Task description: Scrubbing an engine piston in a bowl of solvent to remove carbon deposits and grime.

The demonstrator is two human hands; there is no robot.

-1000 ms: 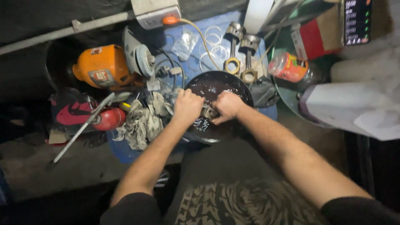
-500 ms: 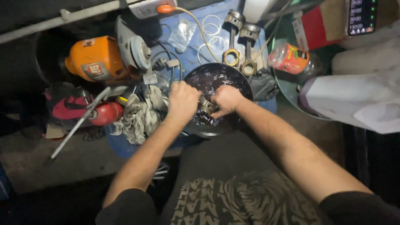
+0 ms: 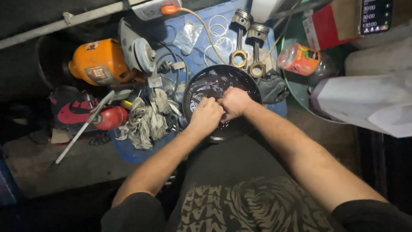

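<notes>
A round black bowl (image 3: 240, 81) of dark oily liquid sits in front of me on a blue sheet. Both my hands are over it, pressed close together. My left hand (image 3: 206, 114) is curled shut at the bowl's near left, and my right hand (image 3: 234, 102) is curled beside it. They seem to grip a small metal part between them, mostly hidden by the fingers. Two pistons with connecting rods (image 3: 249, 43) lie just beyond the bowl.
Dirty grey rags (image 3: 146, 118) lie left of the bowl. Further left are an orange angle grinder (image 3: 107, 64), a red can (image 3: 111, 117) and a metal rod (image 3: 81, 131). Thin rings (image 3: 216, 25), an orange-capped jar (image 3: 300, 59) and white cloth (image 3: 369, 101) sit at the back right.
The view has shifted slightly, so the bowl sits lower in the frame. My hands have drawn closer together over the bowl, still working on the small part.
</notes>
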